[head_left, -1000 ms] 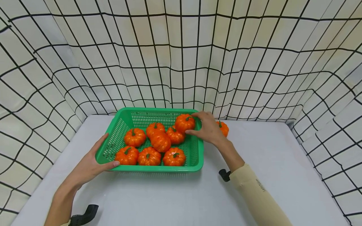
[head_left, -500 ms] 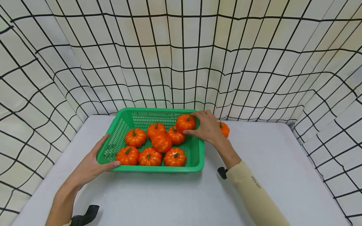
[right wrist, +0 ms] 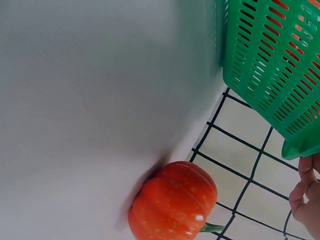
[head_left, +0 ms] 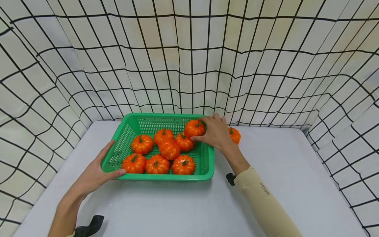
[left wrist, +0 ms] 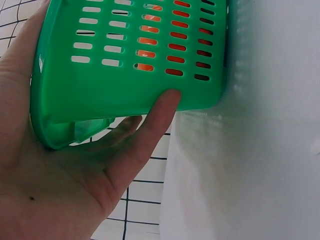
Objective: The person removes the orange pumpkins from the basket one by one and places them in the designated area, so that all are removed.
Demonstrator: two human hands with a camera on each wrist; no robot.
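Note:
A green plastic basket (head_left: 165, 177) holds several small orange pumpkins with green stems, some stacked, such as the pumpkin (head_left: 183, 165) at its front right. My left hand (head_left: 93, 172) grips the basket's left front corner, its thumb over the rim; in the left wrist view, fingers (left wrist: 155, 122) press the outer wall. At the back right corner, my right hand (head_left: 216, 131) reaches over the rim and pinches a pumpkin (head_left: 193, 128), which leans on the one below. In the right wrist view, only a bit of the right hand (right wrist: 311, 200) shows by the rim.
One more pumpkin (head_left: 234, 135) lies on the white table (head_left: 284, 171) right of the basket, partly behind the right hand. White walls with a black grid net (head_left: 201, 59) enclose the table at the back and both sides.
My right forearm has swung slightly leftward, and the right hand's knuckles have risen a little. The pinched pumpkin, the basket and my left hand look almost unmoved.

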